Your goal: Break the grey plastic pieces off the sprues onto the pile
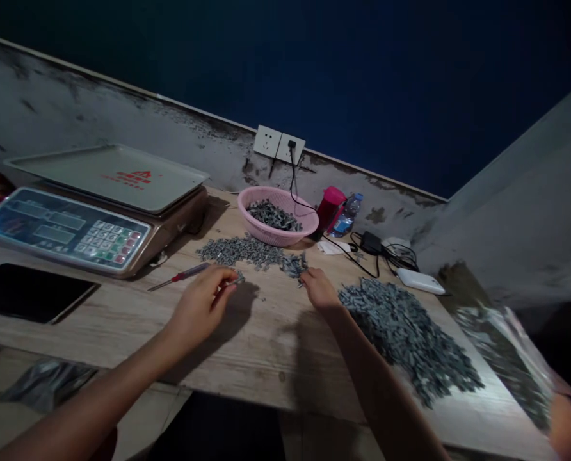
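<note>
My left hand (201,302) hovers over the wooden table (266,346), fingers pinched on a small grey metal part at its fingertips. My right hand (318,288) reaches forward with fingers curled at the edge of a small heap of grey parts (247,250); what it grips is too small to make out. A large pile of the same grey parts (405,333) lies to the right of my right forearm. A pink basket (278,216) holding more parts stands behind the small heap. A red-handled screwdriver (180,276) lies just left of my left hand.
A digital weighing scale (88,205) stands at the left, a dark tablet (26,291) in front of it. A red cup (331,206), a water bottle (347,214), a charger with cables (376,246) and a white device (420,282) sit near the wall sockets (278,144).
</note>
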`<control>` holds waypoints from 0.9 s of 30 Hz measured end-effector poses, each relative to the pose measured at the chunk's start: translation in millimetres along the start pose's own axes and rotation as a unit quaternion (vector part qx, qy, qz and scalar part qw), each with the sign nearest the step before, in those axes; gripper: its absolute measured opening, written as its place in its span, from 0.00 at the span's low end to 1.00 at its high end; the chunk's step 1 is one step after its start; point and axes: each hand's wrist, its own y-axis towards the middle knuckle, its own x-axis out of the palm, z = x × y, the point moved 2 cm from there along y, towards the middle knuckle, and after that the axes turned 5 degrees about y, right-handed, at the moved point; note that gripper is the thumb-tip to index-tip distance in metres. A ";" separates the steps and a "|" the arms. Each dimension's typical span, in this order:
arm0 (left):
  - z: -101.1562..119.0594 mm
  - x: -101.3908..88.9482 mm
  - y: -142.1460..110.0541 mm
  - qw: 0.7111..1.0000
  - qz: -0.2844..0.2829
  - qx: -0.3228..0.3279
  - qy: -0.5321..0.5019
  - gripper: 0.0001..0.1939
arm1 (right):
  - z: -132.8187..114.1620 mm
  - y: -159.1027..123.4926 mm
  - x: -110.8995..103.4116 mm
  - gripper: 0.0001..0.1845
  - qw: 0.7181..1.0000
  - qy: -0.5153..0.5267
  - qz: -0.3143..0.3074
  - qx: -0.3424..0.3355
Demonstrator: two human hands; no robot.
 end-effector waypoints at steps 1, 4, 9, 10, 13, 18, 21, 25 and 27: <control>-5.8 8.2 6.2 0.999 -0.029 0.006 0.021 0.08 | -0.6 -1.1 -1.0 0.11 1.000 0.002 0.004 0.002; -23.6 34.9 23.6 0.990 -0.105 0.006 0.093 0.08 | -0.3 -5.6 -5.3 0.09 0.998 0.041 0.052 0.022; -35.1 54.1 34.4 0.978 -0.148 0.006 0.147 0.05 | -4.5 -14.0 -13.0 0.05 0.969 0.161 0.179 0.054; -34.8 54.2 34.9 0.976 -0.152 0.007 0.154 0.04 | -7.5 -15.0 -13.5 0.05 0.958 0.199 0.198 0.065; -31.9 52.8 36.5 0.971 -0.172 0.007 0.168 0.05 | -18.7 -16.2 -10.7 0.06 0.886 0.369 0.242 0.141; -26.1 52.4 37.4 0.965 -0.212 0.013 0.156 0.07 | -42.5 -16.0 1.2 0.12 0.754 0.585 0.218 0.203; -20.1 55.6 36.5 0.976 -0.203 -0.001 0.078 0.06 | -52.0 -18.6 4.2 0.13 0.690 0.661 0.190 0.225; 0.5 71.5 41.8 0.941 -0.160 -0.152 -0.256 0.02 | -59.2 -24.1 0.1 0.11 0.633 0.721 0.154 0.238; 18.7 85.6 46.7 0.895 -0.158 -0.206 -0.363 0.07 | -60.5 -26.6 -3.3 0.09 0.610 0.741 0.150 0.237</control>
